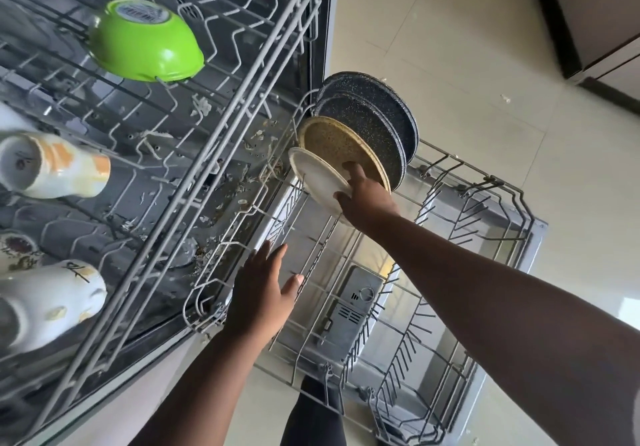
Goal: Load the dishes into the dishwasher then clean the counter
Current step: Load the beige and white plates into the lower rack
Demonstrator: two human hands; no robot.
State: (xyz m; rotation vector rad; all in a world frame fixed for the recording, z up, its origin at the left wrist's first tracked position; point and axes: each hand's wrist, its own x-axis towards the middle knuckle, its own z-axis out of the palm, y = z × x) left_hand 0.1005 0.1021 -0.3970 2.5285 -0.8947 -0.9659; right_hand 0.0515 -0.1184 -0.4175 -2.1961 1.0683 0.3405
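The dishwasher's lower rack is pulled out over the open door. Upright in its far left corner stand two dark speckled plates, a tan speckled plate and a white plate. My right hand grips the white plate's near edge, thumb on its face. My left hand hovers open, fingers spread, over the rack's left rim. The upper rack carries an upturned green bowl and white mugs, one nearer me.
Food scraps litter the dishwasher floor under the upper rack. The detergent compartment shows on the open door through the rack wires. Pale floor tiles lie to the right, with a dark cabinet base at top right.
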